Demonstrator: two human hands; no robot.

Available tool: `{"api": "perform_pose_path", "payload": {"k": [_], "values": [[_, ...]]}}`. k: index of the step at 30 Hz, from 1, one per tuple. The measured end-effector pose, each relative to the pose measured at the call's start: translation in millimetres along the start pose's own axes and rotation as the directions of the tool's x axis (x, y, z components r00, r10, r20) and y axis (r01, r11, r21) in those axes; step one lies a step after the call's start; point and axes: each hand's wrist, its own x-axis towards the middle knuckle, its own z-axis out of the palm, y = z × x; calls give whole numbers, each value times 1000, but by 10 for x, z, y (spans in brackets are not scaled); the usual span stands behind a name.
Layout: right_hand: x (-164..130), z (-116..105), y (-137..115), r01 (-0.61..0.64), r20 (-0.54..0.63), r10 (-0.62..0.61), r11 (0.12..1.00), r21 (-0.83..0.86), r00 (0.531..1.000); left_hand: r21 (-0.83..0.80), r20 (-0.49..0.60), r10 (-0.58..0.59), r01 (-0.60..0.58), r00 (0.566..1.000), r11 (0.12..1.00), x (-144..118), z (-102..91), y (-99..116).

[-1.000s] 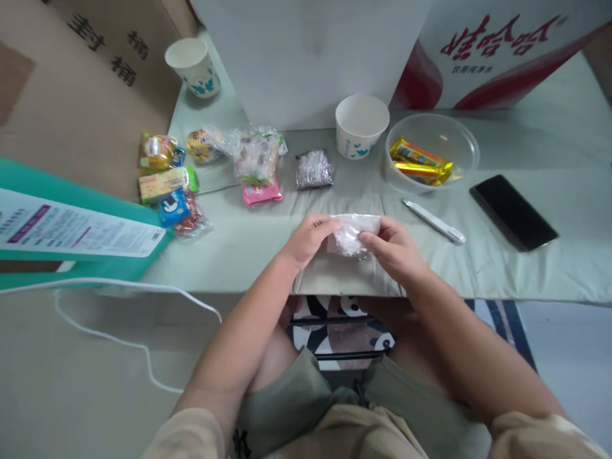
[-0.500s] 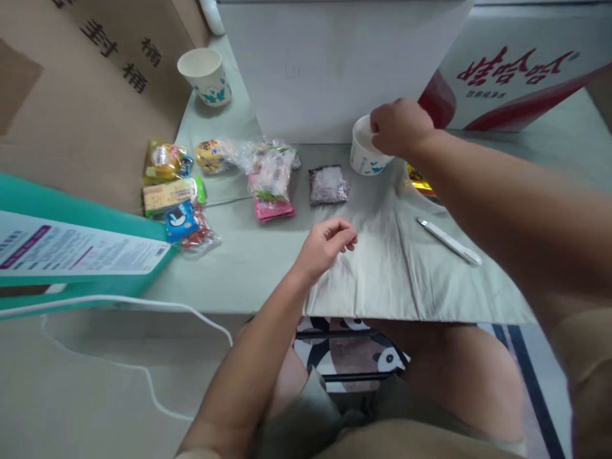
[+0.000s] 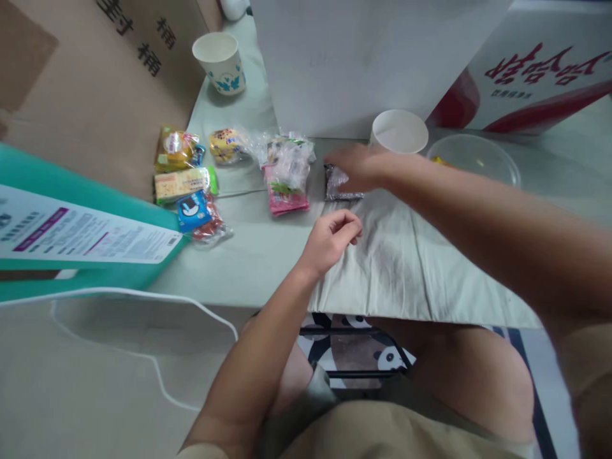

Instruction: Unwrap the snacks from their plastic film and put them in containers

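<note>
My right hand (image 3: 356,167), smeared by motion, is over a small dark-edged packet (image 3: 333,185) and hides part of it; whether it touches the packet I cannot tell. Just behind its wrist stands a white paper cup (image 3: 399,132). My left hand (image 3: 332,239) hovers in front of the packet near the table's front edge, its fingers curled in loosely with nothing visible in them. To the left lies a pink packet (image 3: 288,199) with a clear-wrapped snack (image 3: 291,167) on top.
Farther left are a yellow wrapped snack (image 3: 227,145), an orange-yellow packet (image 3: 173,150), a long biscuit pack (image 3: 182,185) and a blue packet (image 3: 194,210). Another paper cup (image 3: 220,64) stands behind. White boxes (image 3: 373,64) line the back. A clear round lid or bowl (image 3: 488,156) sits right.
My right hand has left the paper cup's rim and moved left and nearer, over the dark-edged packet. The white cutter on the right is now hidden behind my arm. My left hand stays curled.
</note>
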Motion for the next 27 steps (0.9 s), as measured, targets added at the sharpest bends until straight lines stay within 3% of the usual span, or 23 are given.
{"api": "perform_pose_path", "payload": {"k": [2,4,8,11,13,15,17,19,21,23,25,27], "values": [[-24,201,-126,-49,64,51,998,-32,997,19,-14,9,-8,1000,1000,-31,0,-2],[-79,313,-144,-123,55,125,992,-37,991,41,-22,23,-22,999,999,-60,-2,-3],[-462,412,-83,-159,-132,181,974,160,975,105,-143,88,-74,986,992,-71,-46,0],[-942,602,-65,-100,-308,233,915,391,922,138,-309,128,-89,943,986,-39,-85,-21],[-1243,819,-81,-103,-342,362,802,589,867,121,-312,76,-39,947,992,-26,-71,-60],[-1463,1069,-124,-121,-309,544,615,779,780,39,-161,-70,77,985,996,-33,-8,-119],[-1586,1297,-193,-73,-248,656,420,905,713,-36,34,-185,186,982,982,-52,88,-191],[-1639,1447,-265,11,-186,669,257,966,719,-50,89,-201,206,975,977,-58,180,-269],[-1672,1497,-299,62,-155,631,167,984,760,-18,7,-171,171,985,985,-33,232,-342],[-1734,1472,-256,78,-207,616,229,970,760,39,-105,-122,127,987,991,24,230,-402],[-1846,1429,-114,22,-330,628,445,895,705,138,-192,-27,54,981,989,93,185,-442],[-2000,1429,114,-137,-442,646,646,751,623,286,-236,111,-40,965,957,151,124,-458]]}}
